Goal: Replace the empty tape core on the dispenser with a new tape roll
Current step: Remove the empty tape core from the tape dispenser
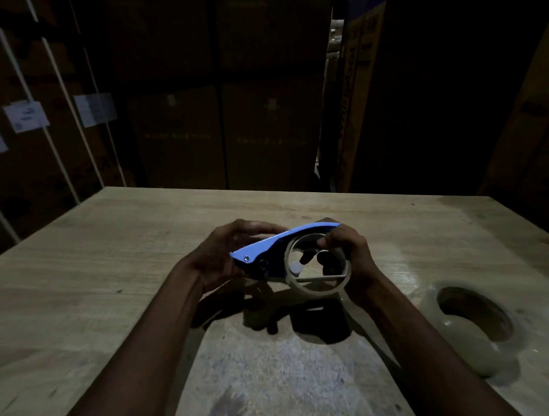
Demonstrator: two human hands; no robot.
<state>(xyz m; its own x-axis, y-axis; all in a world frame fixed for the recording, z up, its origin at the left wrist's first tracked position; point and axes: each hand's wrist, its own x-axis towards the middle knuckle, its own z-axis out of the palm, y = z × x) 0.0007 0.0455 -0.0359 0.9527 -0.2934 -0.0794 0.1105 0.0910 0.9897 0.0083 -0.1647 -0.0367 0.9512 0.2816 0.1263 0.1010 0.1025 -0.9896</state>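
A blue tape dispenser (276, 243) is held just above the wooden table (113, 263), in the middle of the view. My left hand (224, 256) grips its narrow handle end. An empty cardboard tape core (313, 289) sits in the dispenser's round end. My right hand (348, 258) holds that core, thumb on the upper rim and fingertips showing through the hole. A full roll of tan tape (459, 345) lies flat on the table at the right, apart from both hands.
Stacked cardboard boxes (223, 127) stand in the dark behind the table's far edge. Strapped boxes with white labels (25, 116) are at the left. The table's left edge runs diagonally toward me.
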